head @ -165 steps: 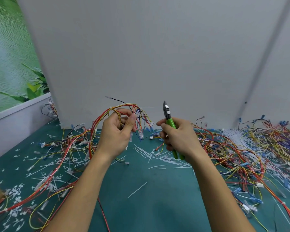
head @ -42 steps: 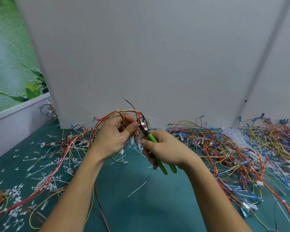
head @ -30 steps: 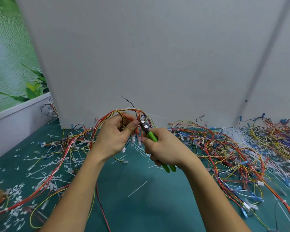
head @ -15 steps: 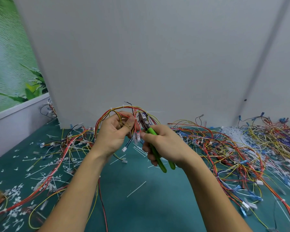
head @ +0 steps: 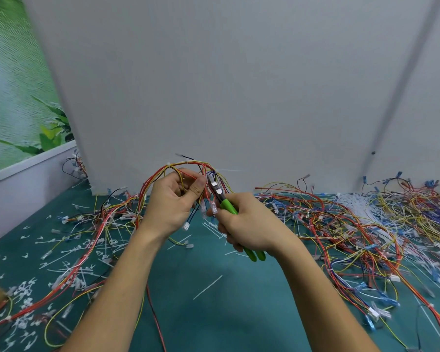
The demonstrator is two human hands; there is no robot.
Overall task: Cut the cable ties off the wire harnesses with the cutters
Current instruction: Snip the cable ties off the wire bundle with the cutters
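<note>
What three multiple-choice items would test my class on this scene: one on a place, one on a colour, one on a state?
1. Where is the tip of the cutters?
A. On the mat. B. At the wire harness held up in the left hand. C. Against the wall.
2. What colour are the cutters' handles?
A. Red. B. Black. C. Green.
3. What is the left hand doing?
A. Gripping the wire harness. B. Lying flat. C. Holding the cutters.
Answers: 1 B, the blades sit among the lifted wires beside the thumb; 2 C, green shows above and below the right hand; 3 A, its fingers curl round the wires.
</note>
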